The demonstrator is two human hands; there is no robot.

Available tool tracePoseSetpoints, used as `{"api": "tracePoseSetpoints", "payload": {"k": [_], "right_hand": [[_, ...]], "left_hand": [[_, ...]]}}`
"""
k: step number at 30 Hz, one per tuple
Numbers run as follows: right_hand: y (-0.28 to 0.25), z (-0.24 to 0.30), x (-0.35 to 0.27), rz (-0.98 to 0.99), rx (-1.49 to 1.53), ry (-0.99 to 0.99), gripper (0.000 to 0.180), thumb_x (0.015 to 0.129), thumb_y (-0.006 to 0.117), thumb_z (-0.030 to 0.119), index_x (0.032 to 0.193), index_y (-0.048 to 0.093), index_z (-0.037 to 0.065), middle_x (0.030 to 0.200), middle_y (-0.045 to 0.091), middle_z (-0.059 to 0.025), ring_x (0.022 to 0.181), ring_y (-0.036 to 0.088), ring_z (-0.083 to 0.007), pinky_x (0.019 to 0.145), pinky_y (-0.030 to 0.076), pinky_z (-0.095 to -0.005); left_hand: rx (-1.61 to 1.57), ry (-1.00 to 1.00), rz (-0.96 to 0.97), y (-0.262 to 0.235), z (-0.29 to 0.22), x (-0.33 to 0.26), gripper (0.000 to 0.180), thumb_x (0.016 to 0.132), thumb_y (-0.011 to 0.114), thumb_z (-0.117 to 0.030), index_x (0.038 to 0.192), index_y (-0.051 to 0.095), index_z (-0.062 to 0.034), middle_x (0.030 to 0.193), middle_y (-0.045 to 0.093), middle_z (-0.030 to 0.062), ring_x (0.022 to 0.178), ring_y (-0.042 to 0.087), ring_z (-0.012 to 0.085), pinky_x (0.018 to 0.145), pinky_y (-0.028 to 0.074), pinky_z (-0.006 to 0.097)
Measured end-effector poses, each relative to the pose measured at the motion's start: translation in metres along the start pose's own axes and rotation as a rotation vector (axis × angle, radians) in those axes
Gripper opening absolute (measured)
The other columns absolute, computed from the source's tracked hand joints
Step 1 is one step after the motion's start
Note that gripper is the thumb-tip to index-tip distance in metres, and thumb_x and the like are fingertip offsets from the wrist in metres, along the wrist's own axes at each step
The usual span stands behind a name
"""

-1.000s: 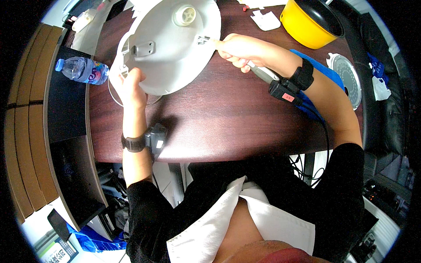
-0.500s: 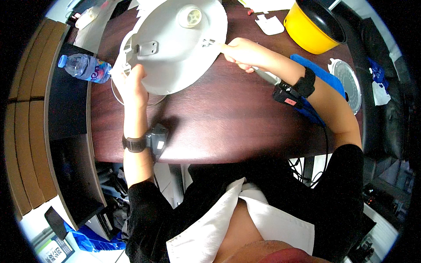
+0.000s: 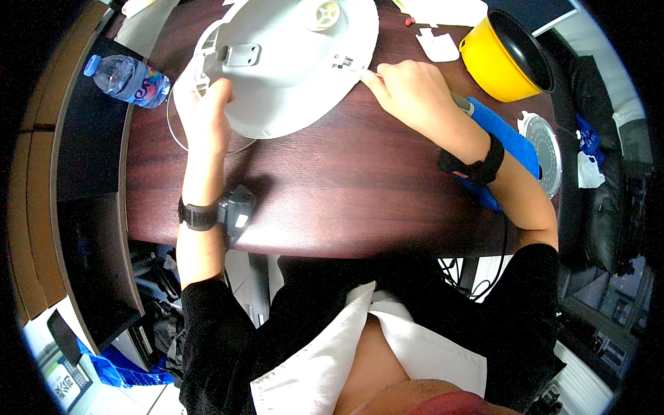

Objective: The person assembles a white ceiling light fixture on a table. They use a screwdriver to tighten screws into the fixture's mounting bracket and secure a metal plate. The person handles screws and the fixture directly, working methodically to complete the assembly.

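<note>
Two hands steady a large white plastic housing point(image 3: 290, 62) that lies on the dark wooden table point(image 3: 360, 187), toward its far edge. On the near left rim of the housing, the left hand point(image 3: 204, 104) grips with its fingers curled over the edge. At the right rim, the right hand point(image 3: 411, 90) pinches a small tab, thumb and forefinger pressed together. Well to the left lies a water bottle point(image 3: 128, 77); to the right stands a yellow pot point(image 3: 505, 59), with a blue cloth point(image 3: 508, 142) under the right forearm.
</note>
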State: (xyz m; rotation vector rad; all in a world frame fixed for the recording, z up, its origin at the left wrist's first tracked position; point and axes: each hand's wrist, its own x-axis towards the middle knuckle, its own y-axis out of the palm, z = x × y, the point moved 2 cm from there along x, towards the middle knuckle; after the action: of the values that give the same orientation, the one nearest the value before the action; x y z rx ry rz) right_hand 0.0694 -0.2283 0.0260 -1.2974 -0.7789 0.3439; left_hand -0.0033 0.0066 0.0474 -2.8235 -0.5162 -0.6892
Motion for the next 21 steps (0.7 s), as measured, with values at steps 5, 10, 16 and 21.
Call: {"api": "tracePoseSetpoints", "payload": {"k": [5,10,16,21], "right_hand": [[0.005,0.003,0.004,0.031,0.005,0.022,0.04,0.081,0.048,0.033,0.056,0.059,0.003,0.049,0.053,-0.0155,0.047,0.055,-0.0315,0.045,0.046,-0.0392],[0.005,0.003,0.005,0.14,0.051,0.075,0.044,0.084,0.044,0.034,0.059,0.058,0.001,0.049,0.051,-0.0167,0.046,0.053,-0.0321,0.046,0.044,-0.0386],[0.007,0.0,0.006,0.357,0.249,0.278,0.052,0.085,0.039,0.039,0.061,0.058,-0.004,0.057,0.053,-0.0235,0.057,0.055,-0.0388,0.057,0.044,-0.0443],[0.014,-0.002,0.007,0.492,0.458,0.427,0.057,0.085,0.038,0.044,0.062,0.054,-0.006,0.057,0.052,-0.0245,0.061,0.055,-0.0392,0.058,0.042,-0.0423]], "left_hand": [[-0.024,-0.031,-0.025,0.003,-0.003,-0.001,0.02,0.063,0.043,-0.004,0.079,0.054,0.0012,0.061,0.045,-0.0026,0.055,0.037,0.0053,0.051,0.028,0.018],[-0.106,-0.043,0.031,-0.002,0.003,0.002,0.03,0.066,0.044,-0.002,0.094,0.054,0.003,0.065,0.049,-0.0025,0.055,0.039,0.0039,0.05,0.032,0.018],[-0.245,-0.175,0.06,0.0,0.0,0.0,0.032,0.066,0.044,-0.001,0.097,0.053,0.0026,0.067,0.049,-0.0031,0.058,0.04,0.0035,0.052,0.031,0.017],[-0.354,-0.237,0.106,-0.001,0.009,-0.001,0.035,0.067,0.044,-0.003,0.1,0.053,0.0021,0.066,0.048,-0.0044,0.057,0.039,0.0036,0.054,0.031,0.016]]}}
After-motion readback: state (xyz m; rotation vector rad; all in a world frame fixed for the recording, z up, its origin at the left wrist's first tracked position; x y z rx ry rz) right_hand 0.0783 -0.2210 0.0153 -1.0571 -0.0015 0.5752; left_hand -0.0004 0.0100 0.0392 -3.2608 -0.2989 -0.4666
